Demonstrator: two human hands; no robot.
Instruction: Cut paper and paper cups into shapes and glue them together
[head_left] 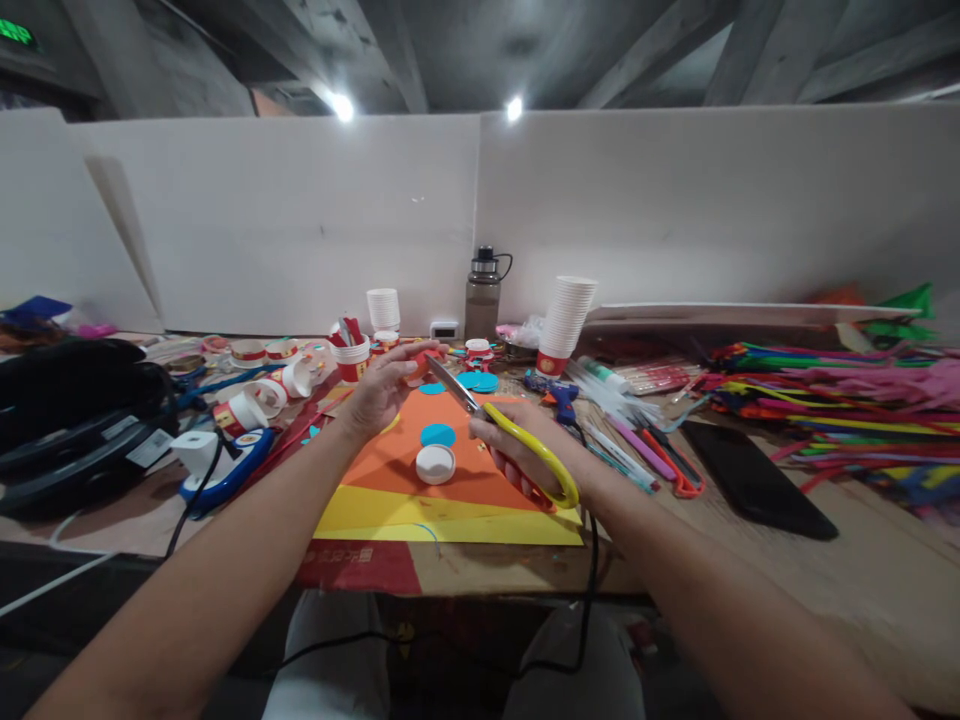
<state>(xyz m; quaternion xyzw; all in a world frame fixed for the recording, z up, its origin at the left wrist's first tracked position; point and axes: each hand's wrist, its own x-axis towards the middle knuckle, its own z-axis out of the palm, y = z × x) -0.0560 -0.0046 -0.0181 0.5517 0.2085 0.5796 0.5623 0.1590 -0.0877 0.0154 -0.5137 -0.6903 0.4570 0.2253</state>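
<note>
- Looking on, I see the right hand (525, 447) curled closed around the yellow handles of the scissors (469, 402); the blades point towards ten o'clock, and I can't tell how far apart they stand.
- The left hand (381, 392) pinches a small red-orange piece (418, 368) between thumb and fingers, at eleven o'clock from the white lid (436, 465). The blade tips are right by this piece; whether they touch it, I can't tell.
- The lid sits on an orange sheet (480, 485), with a blue disc (438, 435) just beyond it at twelve.
- A yellow sheet (480, 531) shows at six.
- Farther out from the lid: a blue glue gun (564, 400) at two, a tall stack of paper cups (568, 320) at one, a bottle (482, 303) just past twelve.
- A black phone (754, 480) lies at three, a blue power strip (255, 455) at nine.
</note>
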